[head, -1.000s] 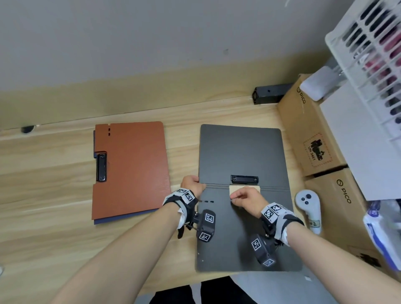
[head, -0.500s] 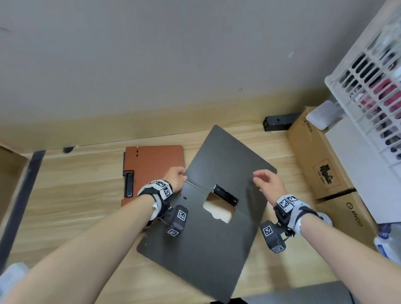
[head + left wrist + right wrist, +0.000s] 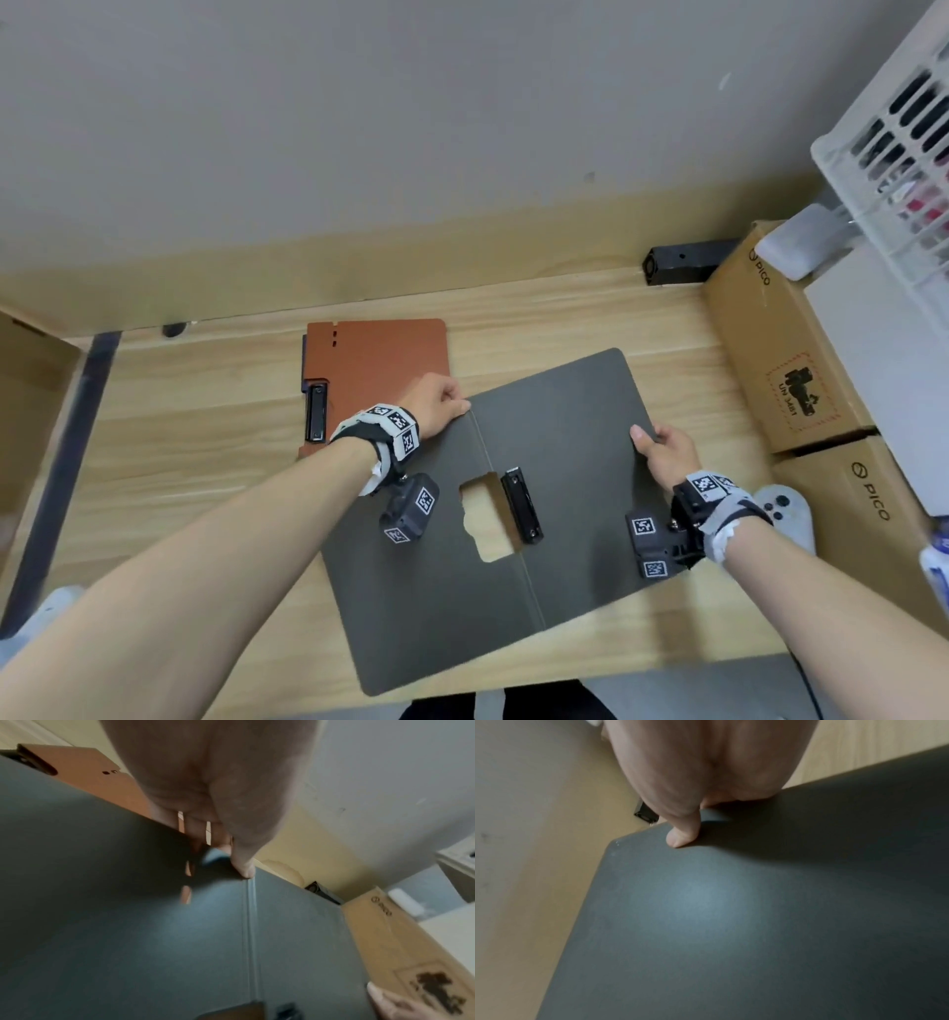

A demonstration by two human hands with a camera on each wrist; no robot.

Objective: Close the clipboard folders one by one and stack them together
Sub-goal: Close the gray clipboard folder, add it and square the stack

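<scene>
Both hands pinch the open grey folder (image 3: 560, 493) lying skewed on the tabletop (image 3: 215, 462), left hand (image 3: 436, 406) at the spine's far end, right hand (image 3: 662, 452) on the right flap's edge, so a lopsided fold could snag its clip (image 3: 521, 506) or knock the closed brown folder (image 3: 380, 370).

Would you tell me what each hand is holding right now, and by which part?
Both hold the open grey folder: the left hand pinches its far edge at the spine crease, the right hand grips the right panel's outer edge.
</scene>
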